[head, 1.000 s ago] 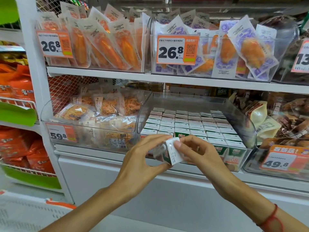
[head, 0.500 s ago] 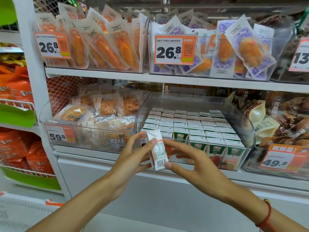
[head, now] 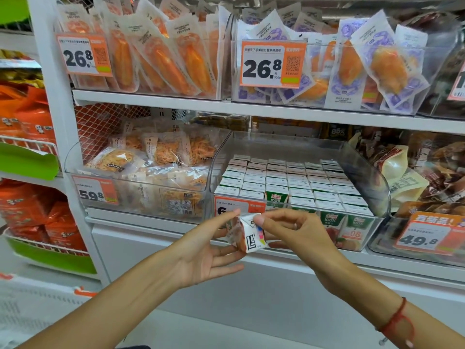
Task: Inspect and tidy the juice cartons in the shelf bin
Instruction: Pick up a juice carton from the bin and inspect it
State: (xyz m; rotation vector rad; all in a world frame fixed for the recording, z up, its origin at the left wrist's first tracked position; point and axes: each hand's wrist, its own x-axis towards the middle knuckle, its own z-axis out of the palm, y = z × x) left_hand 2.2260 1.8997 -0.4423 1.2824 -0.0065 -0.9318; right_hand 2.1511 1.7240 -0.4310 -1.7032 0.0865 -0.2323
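A small white juice carton (head: pixel 247 234) is tilted in front of the shelf edge, held between both hands. My right hand (head: pixel 294 233) pinches its upper corner with thumb and fingers. My left hand (head: pixel 206 250) supports it from the left with the thumb on top and the fingers spread under it. Behind them the clear shelf bin (head: pixel 377 190) holds several rows of upright juice cartons (head: pixel 289 182) with white tops. One green-fronted carton (head: pixel 276 196) shows where the front rows have a gap.
A clear bin of snack packets (head: pixel 151 172) stands to the left and a bin of brown pouches (head: pixel 427 177) to the right. Orange price tags (head: pixel 425 234) hang on the bin fronts. The upper shelf (head: pixel 226 107) carries bins of sealed orange packets.
The carton has been turned over in my hands, from upright with the barcode side showing to tilted with a corner up. Both hands dropped slightly and my right hand moved onto the carton's top.
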